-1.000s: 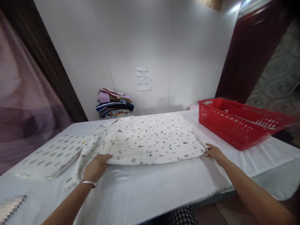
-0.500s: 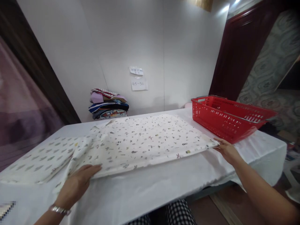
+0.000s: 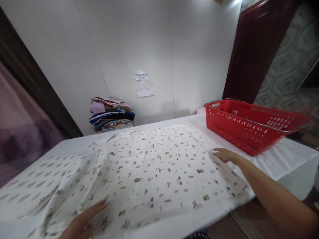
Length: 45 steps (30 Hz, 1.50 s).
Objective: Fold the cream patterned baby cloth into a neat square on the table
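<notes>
Head view: we see a printed cloth [image 3: 154, 172] spread flat over the white-covered bench [image 3: 279, 159], with our left hand [image 3: 83, 223] lying open, palm down, on its near left edge, and our right hand [image 3: 225, 155] open with fingers flat on its right side. A second cloth with a leaf print [image 3: 27, 192] lies partly under it at left. A red basket [image 3: 251, 124] sits on the bench just right of the cloth, and a stack of folded clothes [image 3: 111, 114] rests against the far wall.
</notes>
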### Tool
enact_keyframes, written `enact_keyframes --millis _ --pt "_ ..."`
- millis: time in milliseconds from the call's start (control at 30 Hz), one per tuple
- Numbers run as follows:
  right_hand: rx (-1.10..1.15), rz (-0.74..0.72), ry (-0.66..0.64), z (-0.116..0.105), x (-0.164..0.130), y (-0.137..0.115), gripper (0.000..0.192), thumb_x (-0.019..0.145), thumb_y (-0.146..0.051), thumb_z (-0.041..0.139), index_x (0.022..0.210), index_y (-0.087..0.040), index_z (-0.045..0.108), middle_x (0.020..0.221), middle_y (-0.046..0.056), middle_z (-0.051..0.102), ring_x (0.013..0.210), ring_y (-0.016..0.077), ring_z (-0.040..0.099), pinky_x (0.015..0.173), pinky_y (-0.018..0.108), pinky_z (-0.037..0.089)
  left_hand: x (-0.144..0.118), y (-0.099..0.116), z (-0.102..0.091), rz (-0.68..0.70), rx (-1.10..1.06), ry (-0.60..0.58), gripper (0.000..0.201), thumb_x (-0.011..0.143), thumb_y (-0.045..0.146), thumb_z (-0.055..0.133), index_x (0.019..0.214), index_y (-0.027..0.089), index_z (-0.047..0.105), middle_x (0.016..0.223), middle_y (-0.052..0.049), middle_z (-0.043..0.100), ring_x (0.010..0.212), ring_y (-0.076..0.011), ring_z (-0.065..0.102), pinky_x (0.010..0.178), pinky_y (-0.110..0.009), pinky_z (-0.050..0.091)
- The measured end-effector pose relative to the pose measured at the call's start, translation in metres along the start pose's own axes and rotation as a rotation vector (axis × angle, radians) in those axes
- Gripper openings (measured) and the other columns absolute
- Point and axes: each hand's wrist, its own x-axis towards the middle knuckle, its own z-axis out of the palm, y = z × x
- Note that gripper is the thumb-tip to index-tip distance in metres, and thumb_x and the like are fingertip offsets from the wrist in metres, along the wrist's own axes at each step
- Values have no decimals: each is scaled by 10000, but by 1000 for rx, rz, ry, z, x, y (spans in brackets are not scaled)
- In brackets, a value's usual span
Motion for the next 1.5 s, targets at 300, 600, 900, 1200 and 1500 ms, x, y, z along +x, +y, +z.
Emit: enact_keyframes --millis 300,600,900,1200,1500 --pt "-210 -141 256 66 71 -101 713 669 -123 629 1337 -110 380 1087 162 603 888 262 606 704 322 484 78 146 27 -21 -518 -190 235 756 391 544 910 301 697 1115 -1 638 1084 -231 557 975 -362 418" --pt "-830 -1069 -154 189 -90 -161 716 752 -154 544 1384 -331 259 1227 111 516 898 242 589 717 310 437 120 169 43 -632 -1646 -124 419 784 432 567 1153 234 550 1304 -92 484 1101 -263 534 875 -428 475" --pt "-663 -1179 -693 218 -158 -122 542 827 -326 509 1346 -250 372 1294 80 484 1136 231 467 914 331 358 59 114 45 -863 -1973 250 418 830 394 500 1184 174 464 1008 -114 632 910 -216 627 796 -393 512" --pt "-533 -1055 -664 224 -148 -140 292 809 -304 497 1068 -254 622 1024 28 650 925 195 574 800 286 414 114 86 53 -975 -1656 556 386 694 68 629 1070 125 561 957 -96 662 848 -205 643 806 -358 494" --pt "-490 -572 -36 271 -19 -232 188 779 -197 485 845 -133 649 920 101 650 904 215 569 756 262 396 119 44 50 -907 -1884 623 306 861 222 407 1108 147 571 1089 -91 637 1057 -187 571 914 -315 445"
